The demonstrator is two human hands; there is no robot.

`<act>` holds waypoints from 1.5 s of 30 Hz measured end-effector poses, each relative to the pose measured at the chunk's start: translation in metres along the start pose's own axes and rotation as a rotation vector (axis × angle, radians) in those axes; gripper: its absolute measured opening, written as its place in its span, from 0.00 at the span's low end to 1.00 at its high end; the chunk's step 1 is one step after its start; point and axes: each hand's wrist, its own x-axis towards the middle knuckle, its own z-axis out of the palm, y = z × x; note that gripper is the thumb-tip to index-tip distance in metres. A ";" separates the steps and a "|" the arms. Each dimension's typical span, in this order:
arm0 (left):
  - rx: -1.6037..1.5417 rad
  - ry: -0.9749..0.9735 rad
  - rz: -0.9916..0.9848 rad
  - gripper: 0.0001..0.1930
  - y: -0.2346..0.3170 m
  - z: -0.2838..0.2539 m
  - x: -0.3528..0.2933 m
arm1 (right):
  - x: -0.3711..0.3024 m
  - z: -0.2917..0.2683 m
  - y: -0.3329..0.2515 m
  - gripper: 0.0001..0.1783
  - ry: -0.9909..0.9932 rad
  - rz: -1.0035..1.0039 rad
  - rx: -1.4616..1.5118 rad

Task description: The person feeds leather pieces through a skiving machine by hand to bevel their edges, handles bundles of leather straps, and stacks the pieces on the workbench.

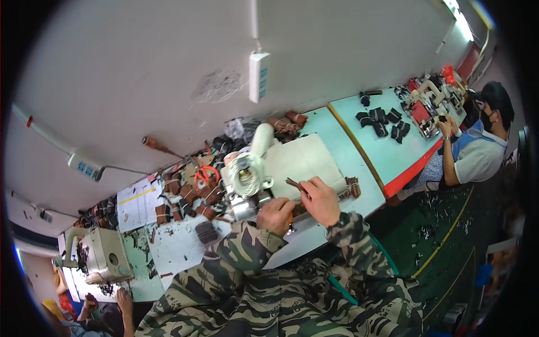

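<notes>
My right hand [321, 200] is closed on thin dark brown strips [293, 184], pinched between thumb and fingers so their ends stick out to the left. Just left of it, my left hand [275, 216] rests low at the front of a cream bench machine [300, 163], its fingers curled. Whatever those fingers hold is hidden. A small orange part [290, 218] shows beside them. White cord is wound in a coil [245, 173] on the machine's left end. Behind my right hand, a brown bundle [353, 187] lies against the machine.
Tied brown bundles [188, 194], red-handled scissors [206, 177] and a wooden-handled tool [157, 145] crowd the bench's left. Paper [137, 205] lies farther left, near another machine [104, 255]. At right, a co-worker [477, 146] sits beyond dark bundles [379, 119]. A power strip [259, 77] hangs above.
</notes>
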 end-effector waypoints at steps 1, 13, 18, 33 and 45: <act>0.045 0.022 0.015 0.14 -0.007 0.013 0.009 | 0.005 -0.001 0.013 0.08 -0.090 0.034 -0.062; 0.096 0.098 -0.232 0.31 -0.004 0.051 0.047 | 0.027 -0.004 0.060 0.15 -0.429 0.049 0.100; -0.243 0.062 -0.446 0.41 0.000 0.063 0.043 | 0.029 0.007 0.076 0.16 -0.443 0.081 0.089; -0.811 0.609 -1.224 0.12 -0.009 -0.062 -0.108 | -0.089 0.034 0.060 0.18 -0.628 0.319 0.639; -0.690 0.156 -1.375 0.14 -0.195 -0.058 -0.103 | -0.135 0.133 0.050 0.20 -0.621 0.525 0.163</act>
